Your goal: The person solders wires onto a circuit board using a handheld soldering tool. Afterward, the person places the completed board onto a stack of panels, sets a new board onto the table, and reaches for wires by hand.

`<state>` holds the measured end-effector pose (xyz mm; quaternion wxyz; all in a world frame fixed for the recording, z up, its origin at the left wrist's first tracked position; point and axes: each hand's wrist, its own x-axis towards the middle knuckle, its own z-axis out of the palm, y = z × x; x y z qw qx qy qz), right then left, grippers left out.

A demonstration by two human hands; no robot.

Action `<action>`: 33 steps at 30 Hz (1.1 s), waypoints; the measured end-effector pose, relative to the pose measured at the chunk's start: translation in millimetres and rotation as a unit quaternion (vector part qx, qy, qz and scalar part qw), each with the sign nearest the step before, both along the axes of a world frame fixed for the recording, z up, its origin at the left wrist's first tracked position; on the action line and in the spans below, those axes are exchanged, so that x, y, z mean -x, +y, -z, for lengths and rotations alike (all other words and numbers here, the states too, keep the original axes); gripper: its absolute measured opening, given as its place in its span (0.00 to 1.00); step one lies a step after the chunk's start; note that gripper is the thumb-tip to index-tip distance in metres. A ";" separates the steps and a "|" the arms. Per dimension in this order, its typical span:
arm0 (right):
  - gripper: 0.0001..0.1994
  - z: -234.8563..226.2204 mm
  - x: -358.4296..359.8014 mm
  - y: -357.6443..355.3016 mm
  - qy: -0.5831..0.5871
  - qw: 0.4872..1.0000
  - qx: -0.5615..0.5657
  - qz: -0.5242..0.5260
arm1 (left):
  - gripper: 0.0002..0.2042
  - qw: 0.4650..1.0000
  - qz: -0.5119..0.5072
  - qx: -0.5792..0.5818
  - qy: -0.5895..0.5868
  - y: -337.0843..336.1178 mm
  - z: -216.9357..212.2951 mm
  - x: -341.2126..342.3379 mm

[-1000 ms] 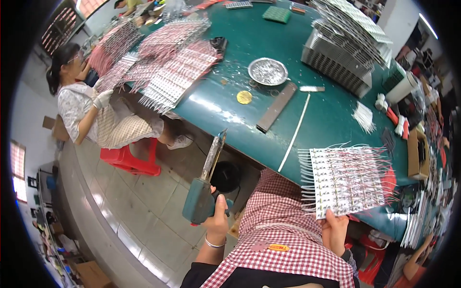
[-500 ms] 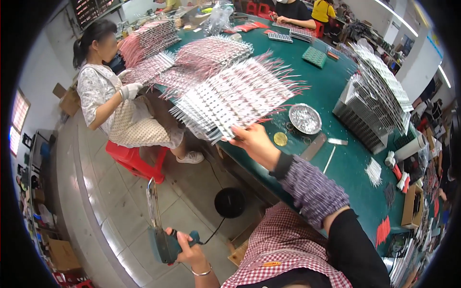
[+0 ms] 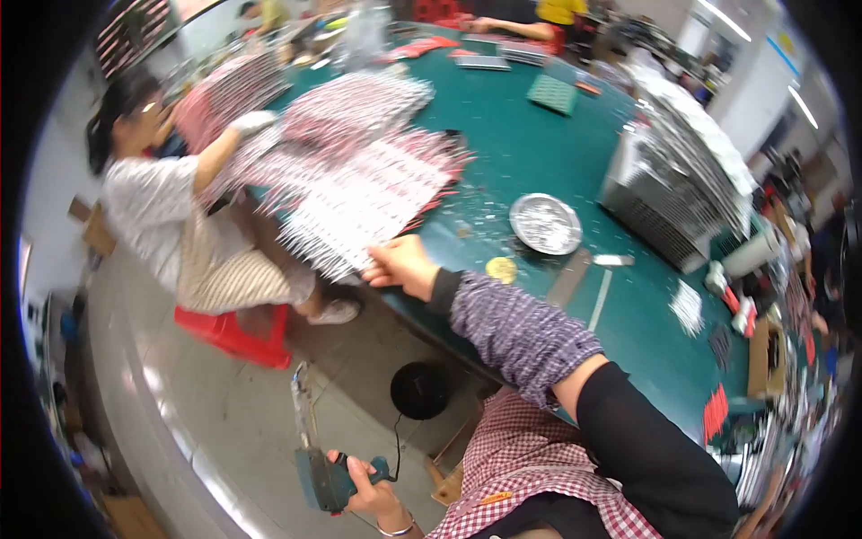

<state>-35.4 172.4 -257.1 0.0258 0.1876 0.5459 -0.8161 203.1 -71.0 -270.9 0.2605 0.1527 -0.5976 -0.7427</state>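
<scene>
My left hand (image 3: 364,488) is wrapped round the grip of a teal heat gun (image 3: 321,476), low over the floor. The gun's long metal nozzle points up, and its cord trails off behind the grip. My right hand (image 3: 401,266), arm stretched across me, pinches the near corner of a flat panel of white and red wire pieces (image 3: 359,202) set in rows. That panel lies over the table's left edge, against a pile of similar panels (image 3: 355,108). Motion blurs its far side.
A co-worker (image 3: 171,198) sits on a red stool (image 3: 238,332) at left, one gloved hand on the panels. On the green table (image 3: 503,108) are a metal bowl (image 3: 545,224), a yellow disc (image 3: 501,269) and stacked grey racks (image 3: 660,193). A black round object (image 3: 419,391) stands on the floor.
The wire panel and my right hand have moved left and lower, onto the pile. The heat gun has shifted slightly right and down. The co-worker's gloved hand has risen to the panels.
</scene>
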 end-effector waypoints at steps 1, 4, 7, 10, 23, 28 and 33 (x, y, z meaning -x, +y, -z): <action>0.15 1.8 -3.5 2.7 -0.011 1.000 -0.014 0.000 | 0.14 0.999 0.034 -0.006 0.000 4.1 -1.2 1.2; 0.12 -7.8 -35.1 14.4 0.069 0.972 -0.225 0.002 | 0.13 0.995 0.056 0.021 -0.080 4.0 -13.7 2.4; 0.05 -66.1 -108.1 71.0 0.284 0.795 -0.525 0.111 | 0.05 0.959 0.131 0.240 -0.068 15.5 -23.2 1.4; 0.12 -157.2 -197.4 168.7 0.327 0.530 -0.735 0.269 | 0.05 0.960 0.182 0.211 -0.037 36.8 -34.9 1.3; 0.15 -203.7 -328.4 374.9 0.039 0.369 -0.888 0.271 | 0.12 0.884 0.344 0.292 0.123 149.5 -9.2 -51.9; 0.20 -201.2 -330.4 383.4 0.078 0.273 -0.921 0.267 | 0.21 0.838 0.315 0.375 0.241 163.0 27.6 -77.4; 0.18 -209.0 -347.1 384.6 0.131 0.298 -0.909 0.261 | 0.20 0.846 0.314 0.361 0.238 165.9 28.7 -87.4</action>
